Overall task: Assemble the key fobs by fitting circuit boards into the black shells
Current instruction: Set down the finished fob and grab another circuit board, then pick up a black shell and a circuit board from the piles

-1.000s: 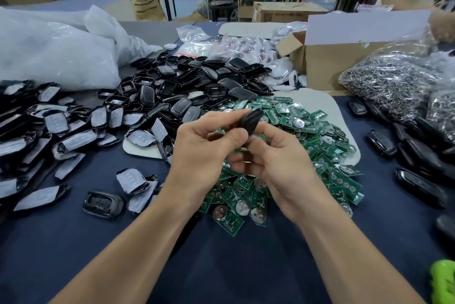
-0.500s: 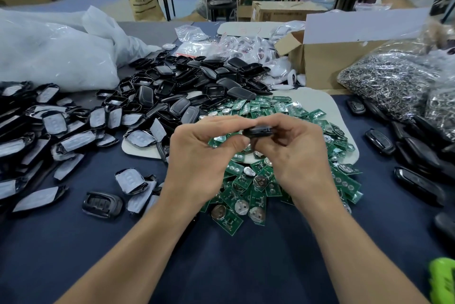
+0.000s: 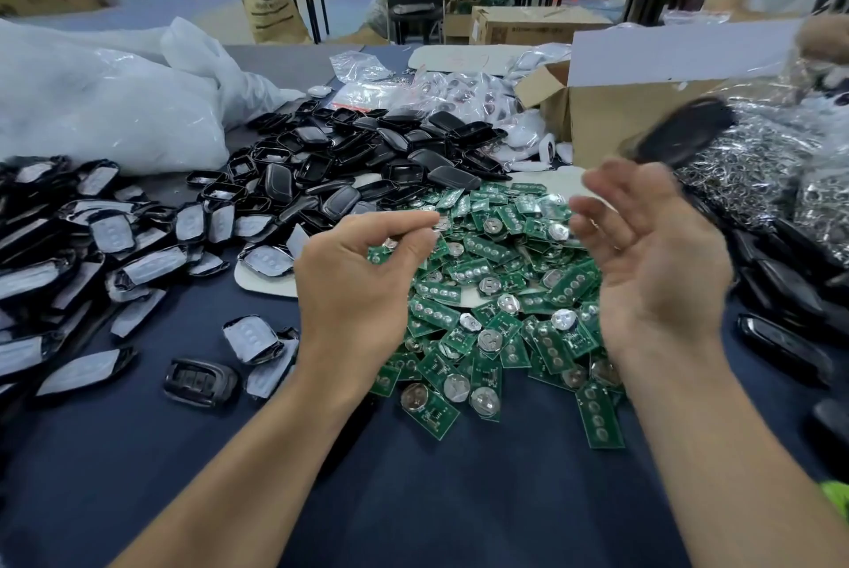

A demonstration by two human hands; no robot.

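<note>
Since half a second ago both hands let go of the key fob [image 3: 680, 133] they were pinching together over the boards, and now it's up in the air, far and right of the right hand [image 3: 657, 264], just a black blur in front of the cardboard box [image 3: 611, 126] and the bag of metal rings [image 3: 753, 172]. It isn't touching either hand. That right hand has swung out to the right and sits palm up with the fingers spread and relaxed, gripping nothing. The left hand [image 3: 358, 287] hangs over the left edge of the pile of green circuit boards [image 3: 487, 282], fingers loosely curled, thumb and forefinger tips close together but with a gap, and I can't see anything between them. The heap of black shells [image 3: 367, 163] lies on the far side of the boards, and more shells with pale film [image 3: 110, 236] spread out to the left. On the right edge of the dark blue table [image 3: 413, 498] there's a row of closed fobs [image 3: 781, 337], well below where the flying one is.
</note>
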